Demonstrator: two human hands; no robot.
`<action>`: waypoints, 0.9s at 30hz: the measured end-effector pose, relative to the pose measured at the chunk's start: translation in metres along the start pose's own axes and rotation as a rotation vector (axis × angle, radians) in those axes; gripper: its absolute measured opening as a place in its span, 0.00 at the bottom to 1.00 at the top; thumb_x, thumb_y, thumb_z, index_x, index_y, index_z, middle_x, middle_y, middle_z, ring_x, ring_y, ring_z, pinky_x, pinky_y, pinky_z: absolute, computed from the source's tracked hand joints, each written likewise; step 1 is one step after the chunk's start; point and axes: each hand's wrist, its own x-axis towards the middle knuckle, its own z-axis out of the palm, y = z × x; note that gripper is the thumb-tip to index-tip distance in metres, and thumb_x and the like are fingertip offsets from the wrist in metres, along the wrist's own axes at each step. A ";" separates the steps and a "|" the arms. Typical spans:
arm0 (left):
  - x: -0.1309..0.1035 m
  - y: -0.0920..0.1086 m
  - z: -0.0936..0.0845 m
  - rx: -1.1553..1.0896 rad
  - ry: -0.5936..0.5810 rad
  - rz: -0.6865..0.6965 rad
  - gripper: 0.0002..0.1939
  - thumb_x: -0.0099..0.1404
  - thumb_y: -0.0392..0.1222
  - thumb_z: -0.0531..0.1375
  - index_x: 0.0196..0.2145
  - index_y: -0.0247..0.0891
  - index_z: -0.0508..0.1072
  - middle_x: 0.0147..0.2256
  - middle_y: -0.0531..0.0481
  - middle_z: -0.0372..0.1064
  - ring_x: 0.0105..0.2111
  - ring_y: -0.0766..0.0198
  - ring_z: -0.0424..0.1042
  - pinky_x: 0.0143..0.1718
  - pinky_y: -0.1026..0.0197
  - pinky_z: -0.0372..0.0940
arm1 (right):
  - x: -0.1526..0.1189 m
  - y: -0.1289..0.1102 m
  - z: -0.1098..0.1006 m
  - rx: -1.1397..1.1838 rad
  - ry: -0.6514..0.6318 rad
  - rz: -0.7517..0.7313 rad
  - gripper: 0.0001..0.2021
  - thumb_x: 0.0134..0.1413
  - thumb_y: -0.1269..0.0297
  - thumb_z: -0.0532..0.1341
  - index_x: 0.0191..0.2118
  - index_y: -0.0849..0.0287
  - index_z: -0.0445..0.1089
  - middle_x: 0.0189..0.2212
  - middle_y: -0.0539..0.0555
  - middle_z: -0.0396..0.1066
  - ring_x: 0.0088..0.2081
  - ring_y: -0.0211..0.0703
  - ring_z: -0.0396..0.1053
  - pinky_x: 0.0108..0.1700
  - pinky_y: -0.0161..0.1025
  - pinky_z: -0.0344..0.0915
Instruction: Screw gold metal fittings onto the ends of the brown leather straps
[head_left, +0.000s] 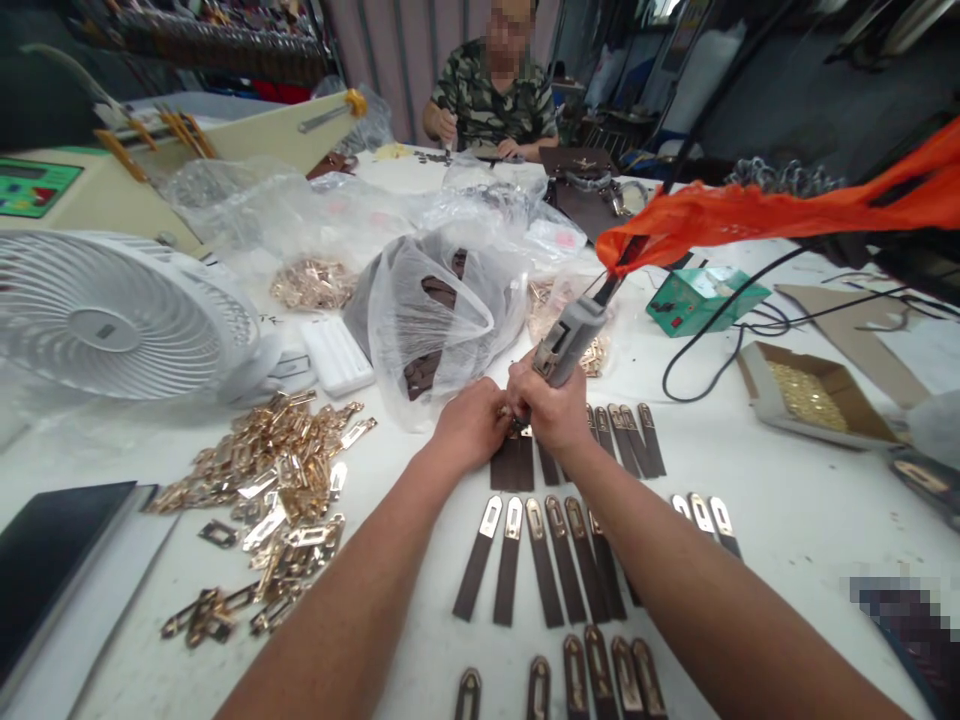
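My right hand (551, 400) is wrapped round a grey power screwdriver (574, 335) that hangs from an orange wrapping (750, 220), its lower end hidden by my hands. Close beside it, my left hand (476, 420) has its fingers pressed together on something small at the tool's lower end, which I cannot make out. Dark strips (512, 468) lie just below both hands. Rows of dark strips with gold metal tips (547, 560) are spread on the white table (405, 600) under and between my forearms.
Gold metal pieces (277, 480) are heaped at left, near a white fan (112, 320). A plastic bag (450, 320) stands behind my hands. At right are a green box (705, 298), a black cable and an open carton (817, 395). A person (495, 100) sits opposite.
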 end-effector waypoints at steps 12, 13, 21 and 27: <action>0.001 -0.001 -0.006 -0.011 -0.007 0.039 0.08 0.71 0.41 0.63 0.42 0.44 0.84 0.42 0.46 0.76 0.48 0.51 0.74 0.50 0.53 0.67 | -0.006 -0.038 -0.011 0.101 0.132 0.040 0.25 0.51 0.43 0.76 0.26 0.59 0.69 0.19 0.50 0.68 0.22 0.38 0.65 0.26 0.35 0.64; 0.000 -0.001 -0.007 -0.021 -0.008 0.039 0.07 0.71 0.43 0.64 0.42 0.45 0.84 0.42 0.47 0.76 0.48 0.52 0.74 0.50 0.53 0.67 | -0.010 -0.045 -0.017 0.143 0.170 0.010 0.24 0.52 0.44 0.76 0.27 0.58 0.69 0.19 0.49 0.68 0.22 0.38 0.65 0.26 0.36 0.65; 0.001 0.003 -0.008 -0.091 0.061 0.025 0.12 0.75 0.47 0.61 0.42 0.41 0.84 0.42 0.46 0.78 0.48 0.52 0.75 0.51 0.50 0.66 | -0.061 -0.086 -0.085 0.233 0.364 0.074 0.23 0.49 0.52 0.79 0.26 0.59 0.66 0.19 0.45 0.62 0.20 0.36 0.63 0.26 0.37 0.69; 0.000 0.002 0.003 -0.074 0.289 0.169 0.13 0.74 0.45 0.60 0.42 0.37 0.83 0.41 0.42 0.77 0.47 0.49 0.74 0.52 0.47 0.67 | -0.103 -0.076 -0.108 0.162 0.458 0.101 0.21 0.52 0.55 0.79 0.29 0.59 0.68 0.20 0.46 0.63 0.21 0.36 0.64 0.27 0.37 0.68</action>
